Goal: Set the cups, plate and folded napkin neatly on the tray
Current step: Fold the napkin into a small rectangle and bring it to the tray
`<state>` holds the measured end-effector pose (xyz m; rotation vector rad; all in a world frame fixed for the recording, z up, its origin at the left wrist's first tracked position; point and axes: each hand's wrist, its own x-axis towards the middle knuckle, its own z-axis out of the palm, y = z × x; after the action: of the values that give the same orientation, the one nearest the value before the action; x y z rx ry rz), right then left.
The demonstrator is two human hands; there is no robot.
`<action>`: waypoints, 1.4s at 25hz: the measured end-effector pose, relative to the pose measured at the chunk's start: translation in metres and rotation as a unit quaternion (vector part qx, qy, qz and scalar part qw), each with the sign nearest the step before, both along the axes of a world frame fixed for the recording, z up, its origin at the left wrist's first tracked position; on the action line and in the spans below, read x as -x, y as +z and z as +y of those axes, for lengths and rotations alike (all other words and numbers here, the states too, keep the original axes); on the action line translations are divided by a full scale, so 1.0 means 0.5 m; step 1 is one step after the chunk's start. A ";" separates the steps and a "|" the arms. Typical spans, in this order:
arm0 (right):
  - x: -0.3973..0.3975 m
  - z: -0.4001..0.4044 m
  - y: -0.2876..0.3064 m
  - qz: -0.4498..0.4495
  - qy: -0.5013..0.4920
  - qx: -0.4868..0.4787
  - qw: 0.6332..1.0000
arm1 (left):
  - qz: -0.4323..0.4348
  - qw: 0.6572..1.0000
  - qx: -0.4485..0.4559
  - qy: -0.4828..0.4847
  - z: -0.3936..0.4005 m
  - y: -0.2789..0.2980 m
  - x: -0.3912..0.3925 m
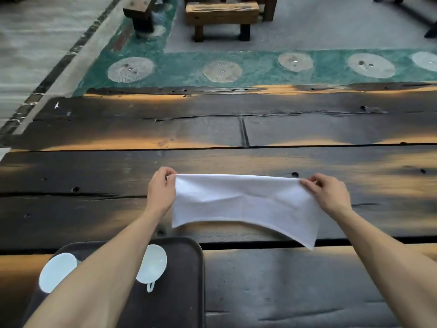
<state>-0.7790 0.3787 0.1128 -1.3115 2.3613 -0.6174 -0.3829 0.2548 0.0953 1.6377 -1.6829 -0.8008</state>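
Note:
A white napkin [243,204] hangs stretched above the dark wooden table, folded over along its top edge. My left hand [162,190] pinches its upper left corner and my right hand [327,192] pinches its upper right corner. The lower right corner droops toward me. A dark tray [184,280] lies at the lower left under my left forearm. On it stand two white cups: one [152,265] with its handle toward me, the other [55,272] at the tray's left edge. Both are partly hidden by my forearm. No plate shows.
The plank table [283,129] stretches wide ahead, with gaps between its boards. Beyond its far edge are a green floor strip with round stone discs [222,70] and wooden benches [221,16].

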 end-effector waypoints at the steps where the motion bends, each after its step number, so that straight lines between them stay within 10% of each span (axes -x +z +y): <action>1: 0.005 -0.005 0.002 -0.066 0.002 -0.028 0.997 | 0.001 1.000 -0.013 0.011 -0.002 -0.002 -0.005; 6: 0.012 -0.029 -0.019 -0.168 0.003 -0.141 0.976 | -0.039 0.997 -0.072 0.012 -0.021 -0.046 -0.021; 28: -0.054 -0.220 -0.278 0.162 -0.084 -0.104 0.978 | -0.105 0.984 -0.122 0.074 -0.190 -0.279 0.011; 35: -0.241 -0.095 -0.308 0.143 0.118 -0.130 0.974 | -0.057 0.975 -0.194 0.092 -0.144 -0.260 -0.022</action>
<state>-0.6584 0.3312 -0.0413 -1.6100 2.3487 -0.0478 -0.3719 0.1826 -0.0348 2.1057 -1.4850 -1.0046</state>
